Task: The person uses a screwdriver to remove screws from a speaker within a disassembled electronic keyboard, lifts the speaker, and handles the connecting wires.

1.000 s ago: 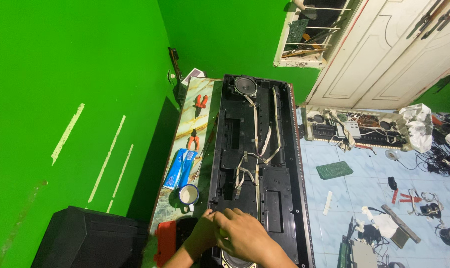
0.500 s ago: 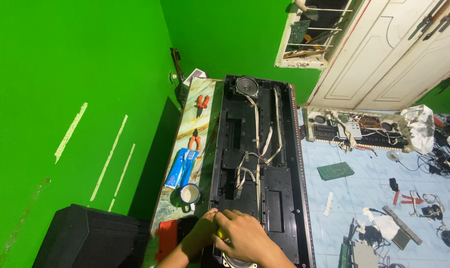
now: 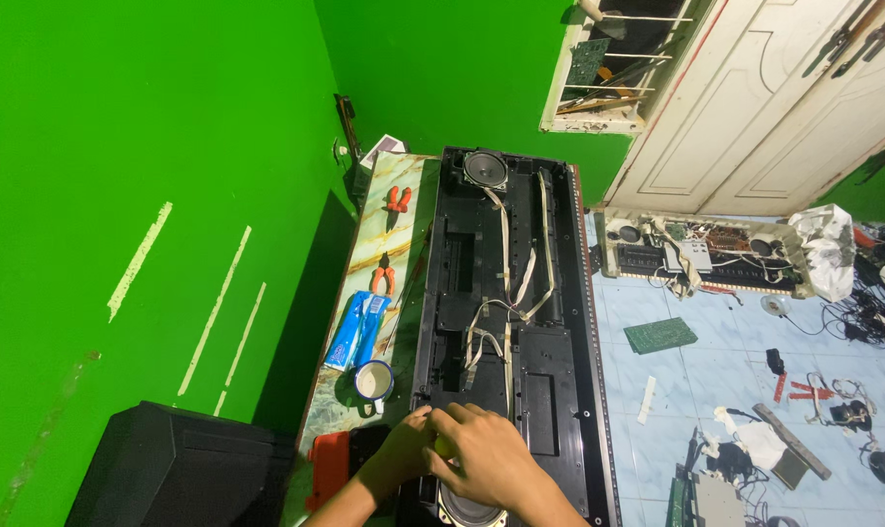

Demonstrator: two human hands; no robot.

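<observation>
While both my hands meet at the near end of the black keyboard casing [image 3: 559,390], my right hand [image 3: 486,457] lies curled over the left hand [image 3: 408,451], and a small yellow-green thing [image 3: 443,447] shows between the fingers; I cannot tell which hand grips it or how tightly. Just below my fingers sits a round speaker [image 3: 470,507] set in the casing. Beyond them, pale ribbon cables [image 3: 506,293] run away along the open shell to a second speaker [image 3: 485,168]. Left of my fingers stands a white mug [image 3: 372,379], with a blue packet [image 3: 354,330] past it and orange-handled pliers [image 3: 383,277] farther off.
</observation>
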